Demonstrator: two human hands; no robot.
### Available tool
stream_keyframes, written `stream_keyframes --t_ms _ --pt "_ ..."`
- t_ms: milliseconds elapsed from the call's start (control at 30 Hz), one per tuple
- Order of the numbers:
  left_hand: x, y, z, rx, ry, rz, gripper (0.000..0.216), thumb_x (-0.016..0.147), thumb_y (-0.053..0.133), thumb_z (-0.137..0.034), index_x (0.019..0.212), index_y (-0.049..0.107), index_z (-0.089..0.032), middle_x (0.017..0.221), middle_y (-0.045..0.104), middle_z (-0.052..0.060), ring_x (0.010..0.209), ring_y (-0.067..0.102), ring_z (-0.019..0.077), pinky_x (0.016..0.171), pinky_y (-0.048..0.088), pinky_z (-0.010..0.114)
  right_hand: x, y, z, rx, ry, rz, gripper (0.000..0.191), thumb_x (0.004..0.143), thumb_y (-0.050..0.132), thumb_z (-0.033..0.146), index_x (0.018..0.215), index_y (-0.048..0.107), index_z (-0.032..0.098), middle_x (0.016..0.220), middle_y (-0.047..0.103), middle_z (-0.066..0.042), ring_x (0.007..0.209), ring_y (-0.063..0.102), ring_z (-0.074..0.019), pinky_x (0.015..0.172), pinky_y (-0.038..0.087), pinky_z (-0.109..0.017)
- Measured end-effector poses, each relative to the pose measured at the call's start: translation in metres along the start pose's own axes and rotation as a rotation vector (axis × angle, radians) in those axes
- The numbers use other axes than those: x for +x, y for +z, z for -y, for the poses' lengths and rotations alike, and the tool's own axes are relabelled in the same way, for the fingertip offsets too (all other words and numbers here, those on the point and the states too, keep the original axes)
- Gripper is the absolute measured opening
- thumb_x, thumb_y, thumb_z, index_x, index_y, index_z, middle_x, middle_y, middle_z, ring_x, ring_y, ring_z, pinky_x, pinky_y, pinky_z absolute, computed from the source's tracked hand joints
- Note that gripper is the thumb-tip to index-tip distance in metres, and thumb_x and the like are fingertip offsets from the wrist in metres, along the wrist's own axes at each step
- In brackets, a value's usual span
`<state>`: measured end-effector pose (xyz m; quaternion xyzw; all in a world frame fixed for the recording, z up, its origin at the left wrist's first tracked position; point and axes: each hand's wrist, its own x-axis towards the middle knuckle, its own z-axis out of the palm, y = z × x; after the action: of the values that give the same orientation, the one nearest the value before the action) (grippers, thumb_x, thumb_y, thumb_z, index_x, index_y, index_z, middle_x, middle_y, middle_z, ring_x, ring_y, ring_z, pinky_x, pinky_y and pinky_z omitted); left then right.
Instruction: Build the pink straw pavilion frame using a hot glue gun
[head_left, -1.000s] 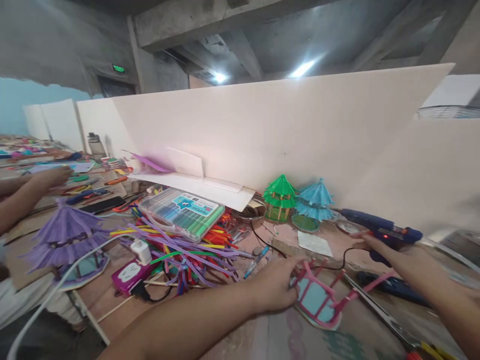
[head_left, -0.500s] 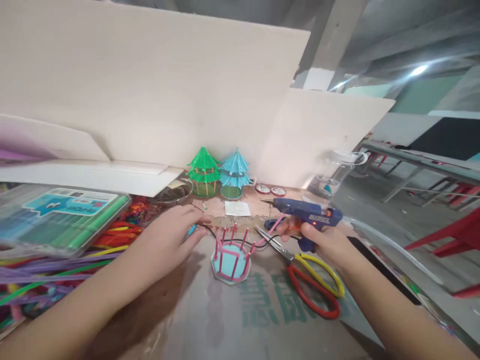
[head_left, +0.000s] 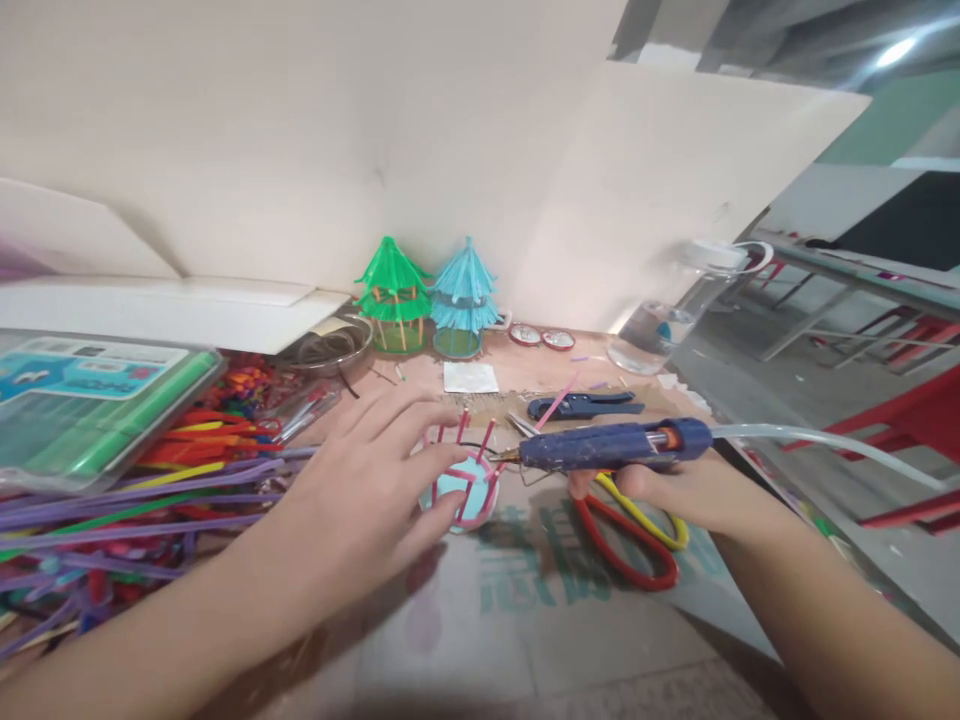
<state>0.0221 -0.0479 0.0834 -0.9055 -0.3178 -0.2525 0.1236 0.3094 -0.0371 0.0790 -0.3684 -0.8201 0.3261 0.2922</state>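
Note:
My right hand (head_left: 637,485) is wrapped round a blue hot glue gun (head_left: 600,447), its nozzle pointing left just over a small model (head_left: 471,490). The model has a pale blue many-sided base and upright pink sticks. Over its left side, my left hand (head_left: 367,470) reaches with fingers spread, hiding part of it. Whether those fingertips touch the model I cannot tell. Scissors (head_left: 630,545) with red and yellow handles lie below the glue gun, partly covered by my right hand. Dark blue pliers (head_left: 585,404) rest behind the gun.
A green model (head_left: 394,300) and a light blue model (head_left: 463,300) with tiered roofs stand at the back. Pipe cleaners (head_left: 225,495) and a marker case (head_left: 105,400) fill the left. At right rear is a clear jug (head_left: 667,320). White boards (head_left: 450,130) rise behind.
My left hand has moved right to the model and its fingers have spread; the small blue thing at its fingertips no longer shows. The glue gun has come lower and closer to the model.

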Motion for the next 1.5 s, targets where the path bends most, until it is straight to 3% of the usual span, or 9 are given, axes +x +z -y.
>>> stream_keyframes --t_ms 200,300,467,700,900,1067,1500 --pt "-0.001 0.008 -0.003 -0.016 -0.033 0.027 0.023 0.095 0.046 -0.028 0.095 0.068 -0.022 0.116 0.063 0.008 0.119 0.052 0.0259 0.106 0.041 0.050 -0.003 0.004 -0.004 -0.072 0.044 -0.018 0.066 0.077 0.044 0.083 0.080 0.076 0.025 0.082 0.075 -0.003 0.081 0.070 -0.0214 0.077 0.056 -0.032" --pt "-0.001 0.011 -0.003 0.014 -0.020 0.042 0.025 0.097 0.045 -0.025 0.088 0.068 -0.021 0.113 0.064 0.006 0.115 0.054 0.0240 0.104 0.043 0.046 -0.003 0.006 -0.003 -0.055 0.045 0.004 0.064 0.079 0.044 0.081 0.078 0.075 0.025 0.078 0.074 -0.003 0.075 0.069 -0.0203 0.073 0.055 -0.030" --pt "-0.001 0.011 0.000 0.016 -0.035 0.011 0.025 0.096 0.047 -0.024 0.085 0.069 -0.018 0.110 0.065 0.008 0.111 0.055 0.0255 0.099 0.045 0.044 -0.007 0.007 -0.006 -0.154 0.113 -0.088 0.055 0.078 0.053 0.076 0.079 0.075 0.026 0.070 0.071 -0.001 0.075 0.068 -0.0226 0.067 0.054 -0.031" --pt "0.000 0.008 -0.001 -0.030 -0.046 -0.005 0.023 0.096 0.049 -0.022 0.087 0.069 -0.016 0.108 0.066 0.009 0.108 0.056 0.0256 0.100 0.043 0.043 -0.009 0.009 -0.007 -0.220 0.196 -0.049 0.048 0.078 0.058 0.071 0.081 0.073 0.025 0.074 0.070 -0.002 0.083 0.068 -0.0256 0.074 0.055 -0.035" --pt "0.000 0.009 0.000 -0.068 -0.053 -0.008 0.022 0.095 0.050 -0.021 0.087 0.069 -0.015 0.107 0.065 0.009 0.105 0.056 0.0245 0.096 0.044 0.041 -0.010 0.016 -0.008 -0.200 0.225 -0.115 0.043 0.075 0.063 0.068 0.086 0.074 0.028 0.080 0.073 -0.002 0.084 0.068 -0.0275 0.074 0.056 -0.038" --pt "-0.001 0.009 0.000 -0.066 -0.050 -0.009 0.023 0.095 0.049 -0.020 0.087 0.069 -0.015 0.107 0.065 0.009 0.104 0.056 0.0248 0.095 0.044 0.041 -0.011 0.019 -0.009 -0.209 0.259 -0.151 0.040 0.074 0.065 0.067 0.078 0.073 0.028 0.076 0.073 -0.001 0.075 0.068 -0.0267 0.069 0.056 -0.037" --pt "-0.001 0.008 0.002 -0.087 -0.051 -0.021 0.023 0.094 0.050 -0.020 0.087 0.072 -0.015 0.103 0.066 0.009 0.101 0.058 0.0248 0.094 0.045 0.043 -0.008 0.022 -0.004 -0.266 0.284 -0.193 0.032 0.070 0.071 0.058 0.068 0.073 0.026 0.068 0.072 0.000 0.073 0.068 -0.0261 0.071 0.056 -0.037"
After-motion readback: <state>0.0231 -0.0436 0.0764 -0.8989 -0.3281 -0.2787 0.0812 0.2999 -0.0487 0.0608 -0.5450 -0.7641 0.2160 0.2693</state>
